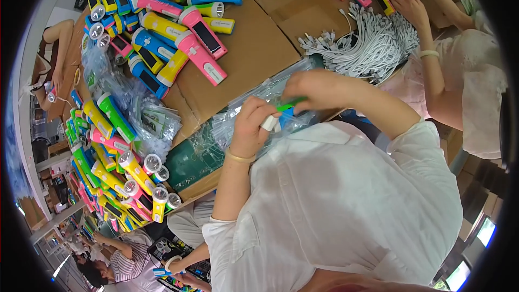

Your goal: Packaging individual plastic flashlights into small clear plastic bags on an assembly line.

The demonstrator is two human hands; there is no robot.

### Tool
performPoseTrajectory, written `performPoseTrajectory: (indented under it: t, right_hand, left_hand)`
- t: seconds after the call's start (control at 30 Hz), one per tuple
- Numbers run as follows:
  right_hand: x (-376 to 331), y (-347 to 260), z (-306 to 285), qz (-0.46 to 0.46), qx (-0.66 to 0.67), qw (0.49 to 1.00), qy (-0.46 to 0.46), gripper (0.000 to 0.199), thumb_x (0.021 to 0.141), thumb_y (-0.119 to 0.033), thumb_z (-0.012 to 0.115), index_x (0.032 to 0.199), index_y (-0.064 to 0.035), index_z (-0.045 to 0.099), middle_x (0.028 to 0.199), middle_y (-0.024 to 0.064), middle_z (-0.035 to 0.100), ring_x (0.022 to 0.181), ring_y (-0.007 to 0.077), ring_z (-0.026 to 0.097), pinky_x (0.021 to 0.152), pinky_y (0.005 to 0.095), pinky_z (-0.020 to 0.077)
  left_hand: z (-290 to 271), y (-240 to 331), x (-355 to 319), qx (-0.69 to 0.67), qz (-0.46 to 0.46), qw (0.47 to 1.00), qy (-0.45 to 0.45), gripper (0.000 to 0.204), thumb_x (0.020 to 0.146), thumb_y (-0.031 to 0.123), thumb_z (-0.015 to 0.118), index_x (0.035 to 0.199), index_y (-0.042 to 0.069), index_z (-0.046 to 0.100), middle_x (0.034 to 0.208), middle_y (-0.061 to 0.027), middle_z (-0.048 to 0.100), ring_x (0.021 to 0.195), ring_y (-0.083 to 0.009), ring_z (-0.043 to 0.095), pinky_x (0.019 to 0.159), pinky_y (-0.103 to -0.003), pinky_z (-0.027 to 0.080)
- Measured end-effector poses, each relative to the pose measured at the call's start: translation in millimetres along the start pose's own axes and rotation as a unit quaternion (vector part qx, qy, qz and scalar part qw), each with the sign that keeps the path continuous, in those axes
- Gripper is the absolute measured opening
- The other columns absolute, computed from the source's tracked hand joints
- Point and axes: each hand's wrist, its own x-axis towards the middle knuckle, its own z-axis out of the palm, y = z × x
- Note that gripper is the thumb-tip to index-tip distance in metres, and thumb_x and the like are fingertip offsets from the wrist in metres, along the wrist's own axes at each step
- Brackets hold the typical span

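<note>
My left hand [251, 124] is closed around a small white piece [270, 123] in front of my white shirt. Just beside it, a green and blue thing [292, 104] shows between my hands; whether it joins the white piece is hidden. Over it curls my right hand [312, 91], its fingers bent and smeared by motion. Crinkled clear plastic bags [230, 124] lie beneath and around both hands. Behind my right hand spreads a heap of white cables [367, 46] with plugs.
Many-coloured flashlights [200, 54] are piled on the cardboard [259, 21] at the far side, more [116, 157] to the left. Packed clear bags [154, 121] lie between the piles. A co-worker's hand [408, 8] reaches in at the far right; other people sit at left and lower left.
</note>
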Motion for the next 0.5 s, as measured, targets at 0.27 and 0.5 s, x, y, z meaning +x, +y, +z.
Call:
performPoseTrajectory:
  t: [0.27, 0.5]
  right_hand:
    - [-51, 108, -33, 0.345, -0.226, 0.907, 0.085, 0.017, 0.083, -0.021, 0.071, 0.095, -0.0093, 0.075, 0.094, 0.0148, 0.074, 0.093, 0.0371, 0.071, 0.083, 0.0476, 0.0567]
    - [-57, 79, -41, 0.197, 0.000, 0.930, 0.311, 0.010, 0.100, -0.012, 0.062, 0.107, -0.0041, 0.063, 0.076, 0.0094, 0.061, 0.070, 0.0207, 0.056, 0.067, 0.0327, 0.0471]
  left_hand:
    - [3, -11, -13, 0.008, -0.021, 0.999, 0.025, 0.017, 0.076, -0.001, 0.074, 0.092, 0.003, 0.068, 0.092, -0.0116, 0.061, 0.084, -0.0300, 0.062, 0.072, -0.037, 0.052]
    - [0, -13, -15, 0.019, -0.021, 0.999, 0.033, 0.017, 0.079, 0.000, 0.075, 0.094, 0.002, 0.067, 0.100, -0.0133, 0.065, 0.089, -0.0319, 0.063, 0.076, -0.038, 0.053]
